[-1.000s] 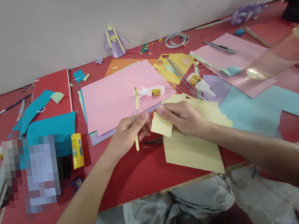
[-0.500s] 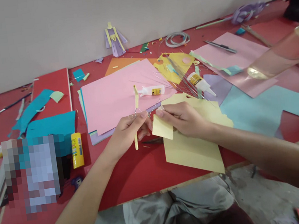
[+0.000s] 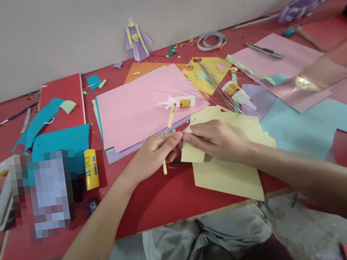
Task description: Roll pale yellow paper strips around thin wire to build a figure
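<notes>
My left hand (image 3: 165, 148) is closed around a small wire figure (image 3: 169, 129). Narrow yellow paper strips wrap parts of its wire, one standing up above my fingers and another poking out below. My right hand (image 3: 214, 137) is closed, its thumb and forefinger pinching a small piece of yellow paper (image 3: 192, 153). Between the fingertips, which nearly meet, a twisted wire end points up to the right. A larger cut yellow sheet (image 3: 228, 180) lies below my right hand. Beyond my hands, a white glue bottle (image 3: 181, 101) rests on pink paper (image 3: 138, 109).
A yellow glue stick (image 3: 91, 168) stands at the left, near a blurred-out patch. A paper doll (image 3: 136, 41) leans on the wall. Around lie a second glue bottle (image 3: 238, 94), a craft knife (image 3: 264, 50), a tubing coil (image 3: 212, 41), loose wires and coloured sheets.
The view has shifted slightly. My hands have come closer together, the right fingertips now meeting the wire beside the left ones. The figure's upper strip leans more to the right.
</notes>
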Demonstrator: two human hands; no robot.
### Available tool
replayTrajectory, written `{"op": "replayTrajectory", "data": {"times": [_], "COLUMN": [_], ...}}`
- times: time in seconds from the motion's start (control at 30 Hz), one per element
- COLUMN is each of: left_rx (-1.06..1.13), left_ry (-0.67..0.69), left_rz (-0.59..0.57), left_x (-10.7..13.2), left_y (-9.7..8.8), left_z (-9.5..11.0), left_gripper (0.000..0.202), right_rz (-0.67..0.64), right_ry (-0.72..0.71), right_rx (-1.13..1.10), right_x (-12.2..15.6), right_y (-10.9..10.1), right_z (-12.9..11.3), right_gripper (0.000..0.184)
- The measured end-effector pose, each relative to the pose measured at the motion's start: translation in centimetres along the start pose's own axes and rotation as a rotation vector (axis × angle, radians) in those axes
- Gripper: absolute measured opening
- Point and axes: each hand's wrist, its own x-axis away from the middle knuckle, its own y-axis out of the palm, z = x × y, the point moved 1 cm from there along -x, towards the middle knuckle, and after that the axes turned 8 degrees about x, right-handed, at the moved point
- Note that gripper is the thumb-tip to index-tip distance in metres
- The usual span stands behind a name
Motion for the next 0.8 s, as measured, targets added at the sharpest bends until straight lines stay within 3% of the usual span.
{"op": "replayTrajectory", "data": {"times": [0.33,0.8], "left_rx": [0.006,-0.075], "left_ry": [0.002,0.008], "left_rz": [-0.011,-0.030], "left_x": [0.06,0.06], "left_y": [0.04,0.02], "left_z": [0.12,0.28], "left_gripper": [0.046,0.046], "right_rz": [0.023,-0.074], "right_ry": [-0.036,0.016], "right_rx": [-0.001,-0.016], "right_x": [-0.17,0.00], "right_y": [0.09,0.13], "right_z": [-0.04,0.16], "right_gripper": [0.034,0.035]}}
